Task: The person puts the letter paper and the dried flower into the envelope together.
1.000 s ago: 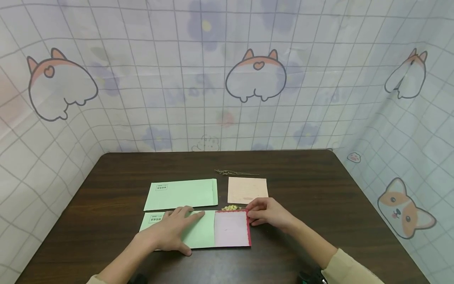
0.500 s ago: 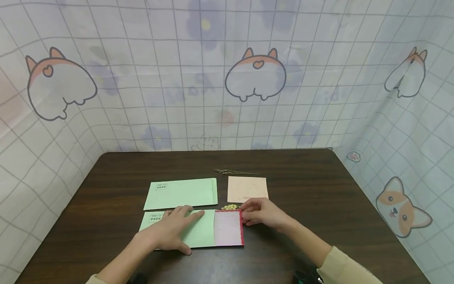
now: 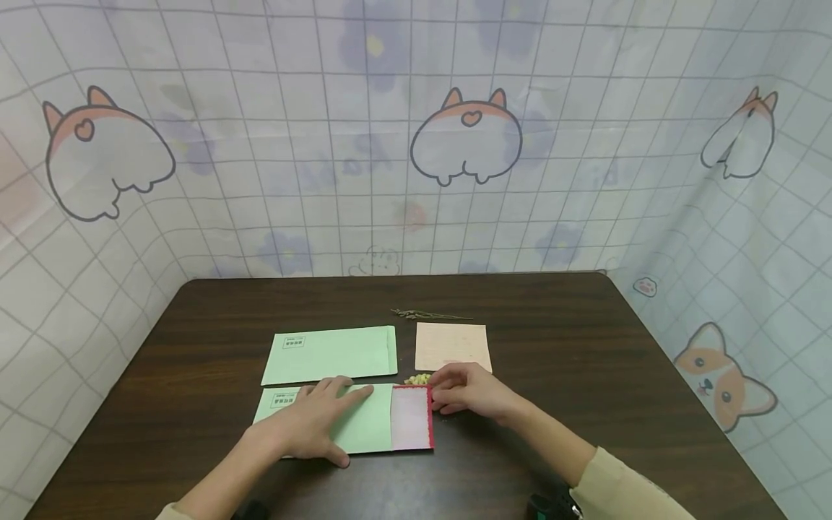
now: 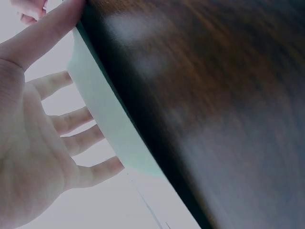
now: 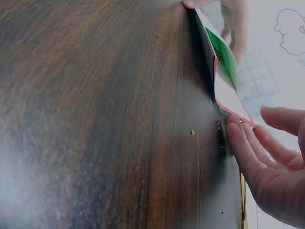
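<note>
**Pink card juts from pale green envelope between two hands**

In the head view, a pale green, oblong paper envelope (image 3: 364,430) lies toward six o'clock on the dark brown, wood-grained table (image 3: 585,361). The person's left hand (image 3: 315,425) rests across it, fingers spread and thumb set apart toward four o'clock. A flat, pale pink card with a scalloped red edge (image 3: 409,419) projects from the envelope's three o'clock end. The right hand (image 3: 473,390) touches the card's outer edge from its three o'clock side, fingers bent; whether they pinch the card or only push it, one cannot tell.

A second pale green paper envelope with a small boxed print (image 3: 330,355) lies just beside the first, toward twelve o'clock. A beige, nearly square paper sheet (image 3: 451,343) sits toward one o'clock of the card. A small yellow flower cluster (image 3: 416,379) lies just beside the card, at twelve o'clock. Farther off, a thin, dried grey-green stalk (image 3: 429,315) lies near the sheet, toward eleven o'clock.

In the left wrist view, the left hand's separated fingers reach toward two and three o'clock, their tips at the envelope.

In the right wrist view, the envelope's green mouth gapes near one o'clock around the card. The right hand's fingertips meet the red edge. A tiny yellow speck (image 5: 192,132) lies on the table toward nine o'clock of them.
</note>
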Motion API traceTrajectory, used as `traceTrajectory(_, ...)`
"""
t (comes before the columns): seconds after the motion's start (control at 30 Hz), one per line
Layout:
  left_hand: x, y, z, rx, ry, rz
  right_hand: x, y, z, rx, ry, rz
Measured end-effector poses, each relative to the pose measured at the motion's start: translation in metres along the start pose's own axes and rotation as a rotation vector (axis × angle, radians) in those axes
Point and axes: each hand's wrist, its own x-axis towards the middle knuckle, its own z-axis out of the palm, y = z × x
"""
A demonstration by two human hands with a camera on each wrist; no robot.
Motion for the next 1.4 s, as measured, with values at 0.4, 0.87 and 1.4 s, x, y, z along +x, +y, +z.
traceTrajectory(0.4, 0.002, 0.000, -0.001, 0.003, -0.001, 0.000, 0.005, -0.002, 0.008, 0.028, -0.020, -0.017)
traceTrajectory(0.87, 0.006, 0.000, 0.002, -0.001, -0.001, -0.005, 0.012, -0.004, 0.014, 0.037, -0.046, -0.017)
traceTrajectory(1.4, 0.003, 0.001, 0.000, 0.013, -0.004, -0.011, 0.018, -0.005, 0.024, 0.089, -0.067, -0.026)
